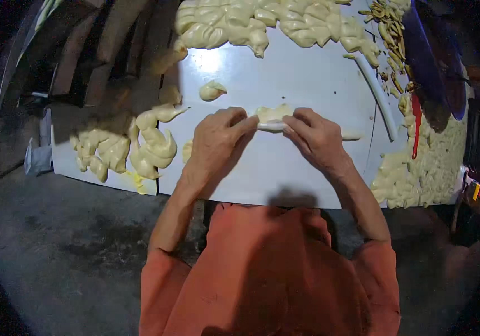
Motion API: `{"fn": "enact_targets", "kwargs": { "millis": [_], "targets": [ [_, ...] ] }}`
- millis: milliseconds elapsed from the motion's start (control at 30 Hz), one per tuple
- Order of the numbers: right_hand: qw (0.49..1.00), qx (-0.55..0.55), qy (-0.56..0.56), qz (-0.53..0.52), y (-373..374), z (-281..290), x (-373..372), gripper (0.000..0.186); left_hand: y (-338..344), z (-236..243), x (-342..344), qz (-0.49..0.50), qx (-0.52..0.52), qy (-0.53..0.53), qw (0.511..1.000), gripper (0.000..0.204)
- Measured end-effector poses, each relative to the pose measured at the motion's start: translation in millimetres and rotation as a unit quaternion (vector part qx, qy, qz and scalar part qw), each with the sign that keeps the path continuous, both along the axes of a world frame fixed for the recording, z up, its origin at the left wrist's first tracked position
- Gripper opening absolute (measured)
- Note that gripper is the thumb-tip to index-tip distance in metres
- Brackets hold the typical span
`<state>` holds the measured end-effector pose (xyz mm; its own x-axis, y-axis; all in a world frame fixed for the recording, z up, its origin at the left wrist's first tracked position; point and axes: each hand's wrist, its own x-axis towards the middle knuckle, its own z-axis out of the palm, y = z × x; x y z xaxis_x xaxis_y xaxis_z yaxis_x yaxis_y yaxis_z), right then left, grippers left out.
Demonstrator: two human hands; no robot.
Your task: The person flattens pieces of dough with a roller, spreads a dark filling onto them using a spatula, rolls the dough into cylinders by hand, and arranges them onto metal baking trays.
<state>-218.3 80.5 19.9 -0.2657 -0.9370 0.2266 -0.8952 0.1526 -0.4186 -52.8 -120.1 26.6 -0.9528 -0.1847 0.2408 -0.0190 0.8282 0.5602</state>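
My left hand (223,140) and my right hand (313,137) face each other on the white work surface (262,173), fingers curled on a pale horizontal roll or rod (269,126); I cannot tell which it is. A thin cream-coloured piece of soft dough-like material (271,113) lies just behind it, between my fingertips. A pale tapered end (350,136) sticks out right of my right hand. A small cream lump (213,89) sits behind my left hand.
Cream heaps (223,22) line the back, with more at left (153,148) and right (419,173). A long white stick (377,95), a red utensil (416,123), a blue object (436,61) and thin golden pieces (394,39) are at right. Dark slats (94,45) stand back left.
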Motion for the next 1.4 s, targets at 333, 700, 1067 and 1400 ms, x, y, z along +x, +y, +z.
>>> {"fn": "enact_targets", "kwargs": {
  "millis": [333,700,1067,1400],
  "targets": [
    [0.995,-0.060,0.038,-0.075,-11,0,1,0.035,8,-1,-8,0.074,-0.016,0.036,0.996,0.022],
    [0.998,-0.001,0.064,-0.006,-13,14,-5,0.035,13,5,-14,0.052,-0.042,-0.025,0.997,0.029],
    [0.998,0.013,-0.065,-0.008,-24,20,-25,0.035,-2,2,-25,0.069,0.002,-0.046,0.997,0.030],
    [0.974,0.068,-0.211,-0.038,-15,50,-68,0.024,3,20,-56,0.032,0.126,-0.095,0.987,0.022]
  ]
}}
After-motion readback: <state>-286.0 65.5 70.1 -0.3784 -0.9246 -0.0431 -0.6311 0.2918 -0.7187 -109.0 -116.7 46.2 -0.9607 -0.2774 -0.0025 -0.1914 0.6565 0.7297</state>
